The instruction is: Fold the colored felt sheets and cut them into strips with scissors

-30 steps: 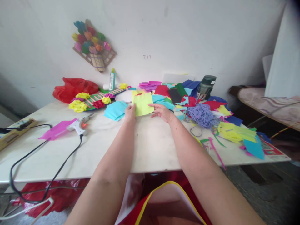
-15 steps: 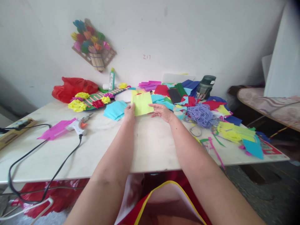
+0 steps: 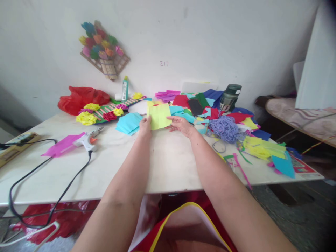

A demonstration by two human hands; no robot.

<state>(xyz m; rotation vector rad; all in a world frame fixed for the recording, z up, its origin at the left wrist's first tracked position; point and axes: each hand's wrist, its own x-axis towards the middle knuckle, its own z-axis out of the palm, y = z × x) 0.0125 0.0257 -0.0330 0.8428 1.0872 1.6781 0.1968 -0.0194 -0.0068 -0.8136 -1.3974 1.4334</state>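
A yellow sheet of paper with faint creases is held up above the table between my two hands. My left hand pinches its left edge near the lower corner. My right hand grips the right edge, thumb on the near side and the other fingers partly behind. Just left of my left hand lies a stack of light blue paper. More light blue pieces lie behind my right hand. Behind the yellow sheet, a white round-edged thing is partly hidden.
A corded glue gun rests by pink paper on the left of the table. Purple yarn, a dark bottle and colored scraps crowd the right. A flower-decorated green board and red bag sit at the back left.
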